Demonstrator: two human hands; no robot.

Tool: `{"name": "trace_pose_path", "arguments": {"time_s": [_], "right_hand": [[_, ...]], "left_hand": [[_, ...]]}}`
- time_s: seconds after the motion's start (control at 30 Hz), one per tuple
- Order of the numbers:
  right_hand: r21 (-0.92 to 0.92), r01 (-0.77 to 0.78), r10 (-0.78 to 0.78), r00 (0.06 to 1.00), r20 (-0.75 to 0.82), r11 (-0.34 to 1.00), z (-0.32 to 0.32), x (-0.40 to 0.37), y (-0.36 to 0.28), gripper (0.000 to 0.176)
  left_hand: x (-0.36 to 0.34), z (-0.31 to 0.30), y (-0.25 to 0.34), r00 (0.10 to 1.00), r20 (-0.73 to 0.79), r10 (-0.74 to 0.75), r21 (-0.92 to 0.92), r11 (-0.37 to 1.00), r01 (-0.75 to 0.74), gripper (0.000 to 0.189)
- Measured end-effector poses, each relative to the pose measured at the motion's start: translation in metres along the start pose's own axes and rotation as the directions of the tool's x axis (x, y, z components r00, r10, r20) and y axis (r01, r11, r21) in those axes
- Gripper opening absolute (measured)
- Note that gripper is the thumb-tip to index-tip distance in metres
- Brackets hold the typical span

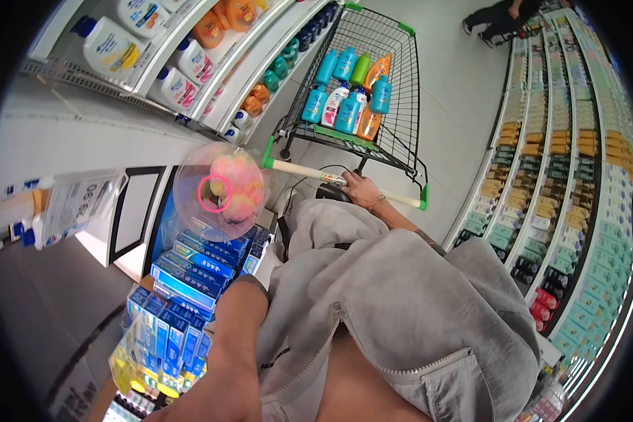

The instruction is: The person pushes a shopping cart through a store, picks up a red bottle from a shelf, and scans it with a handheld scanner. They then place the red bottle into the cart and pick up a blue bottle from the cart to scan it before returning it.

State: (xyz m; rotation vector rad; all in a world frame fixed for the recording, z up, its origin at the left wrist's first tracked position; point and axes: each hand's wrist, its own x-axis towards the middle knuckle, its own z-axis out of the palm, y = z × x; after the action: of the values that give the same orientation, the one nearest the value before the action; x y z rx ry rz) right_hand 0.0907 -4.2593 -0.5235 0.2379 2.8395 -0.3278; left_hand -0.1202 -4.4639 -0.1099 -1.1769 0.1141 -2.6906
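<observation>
My right hand [362, 191] is closed on the pale handle of a black wire shopping cart [418, 91] with green corners. Several blue, white, orange and green bottles [348, 111] lie in the cart. A black rounded object [334, 192] is beside the hand. My left arm runs down from a grey sleeve to the bottom edge; its hand is out of view. Grey clothing with an open zipper fills the lower middle.
Bottles stand on shelves [221, 84] at upper left. A clear round item with pink and yellow contents [239, 186] hangs above blue boxes [190, 271]. Long stocked shelves [534, 204] line the right. Another person's dark-clothed legs [498, 21] show at the top.
</observation>
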Motion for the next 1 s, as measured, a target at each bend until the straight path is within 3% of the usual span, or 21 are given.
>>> {"name": "trace_pose_path", "arguments": {"time_s": [0.13,0.2,0.43,0.5,0.73,0.8,0.9,1.0], "right_hand": [[-0.029,0.017,-0.018,0.999,-0.039,0.999,-0.001,0.008,0.002,0.024],[-0.018,-0.017,0.016,0.999,-0.050,1.000,-0.002,0.012,0.003,0.024],[0.048,-0.078,0.081,0.994,-0.070,0.996,-0.024,0.041,0.019,0.031],[0.050,-0.089,0.093,0.992,-0.090,0.995,-0.026,0.050,0.031,0.034],[0.136,-0.049,0.066,0.990,-0.128,0.989,-0.039,0.086,0.078,0.033],[0.159,-0.044,0.067,0.988,-0.141,0.986,-0.046,0.091,0.095,0.034],[0.160,-0.062,0.083,0.988,-0.130,0.985,-0.056,0.099,0.122,0.036],[0.172,-0.048,0.069,0.990,-0.120,0.984,-0.062,0.109,0.143,0.036]], "left_hand": [[0.010,-0.024,-0.012,0.996,0.023,-0.089,-0.070,0.993,0.090,0.026],[0.014,-0.034,-0.021,0.997,0.027,-0.075,0.140,0.988,0.071,0.025],[0.021,-0.057,-0.066,0.987,-0.023,-0.162,0.121,0.979,0.163,0.027],[0.018,-0.060,-0.084,0.987,-0.051,-0.151,-0.047,0.988,0.149,0.028],[0.010,-0.068,-0.158,0.981,-0.054,-0.188,-0.125,0.976,0.180,0.028],[0.005,-0.059,-0.193,0.993,-0.092,-0.070,-0.129,0.990,0.058,0.026],[-0.004,-0.052,-0.232,0.974,-0.047,-0.222,-0.214,0.955,0.208,0.025],[-0.010,-0.055,-0.275,0.964,0.014,-0.264,-0.230,0.938,0.260,0.024]]}}
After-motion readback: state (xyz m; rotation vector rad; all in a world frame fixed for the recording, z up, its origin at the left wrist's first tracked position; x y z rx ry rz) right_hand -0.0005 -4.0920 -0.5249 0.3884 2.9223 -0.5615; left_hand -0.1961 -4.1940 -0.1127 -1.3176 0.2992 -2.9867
